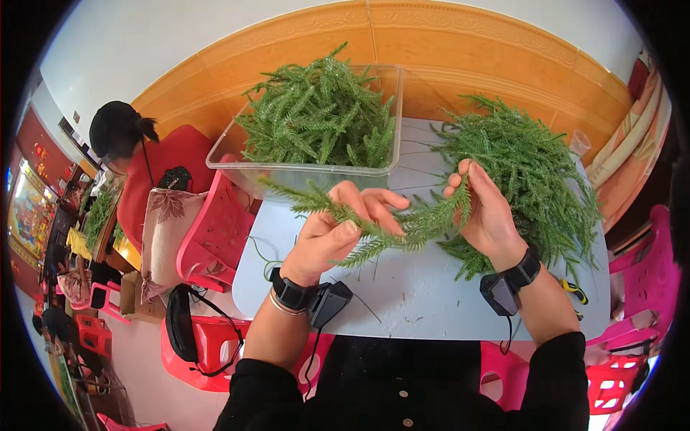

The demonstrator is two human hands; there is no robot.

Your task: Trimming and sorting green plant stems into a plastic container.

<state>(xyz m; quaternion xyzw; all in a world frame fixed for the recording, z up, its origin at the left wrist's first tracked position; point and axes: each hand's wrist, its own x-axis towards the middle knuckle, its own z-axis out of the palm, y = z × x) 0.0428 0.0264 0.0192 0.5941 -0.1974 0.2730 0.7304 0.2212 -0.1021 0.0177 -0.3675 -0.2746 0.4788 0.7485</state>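
Note:
A long green needle-leaved sprig, which looks like artificial pine, stretches between my two hands above the table. My left hand is closed around its left part, thumb along the stem, and the tip sticks out past the fingers. On the other end, my right hand pinches the sprig between thumb and fingertips, just in front of a loose heap of similar sprigs. Beyond my left hand stands a clear plastic bin, piled above its rim with more green sprigs.
The pale table carries thin wires and green scraps. Yellow-and-black handled cutters lie at its right edge, near a clear cup. Pink chairs flank the table. A black bag rests on a red stool; a person sits at far left.

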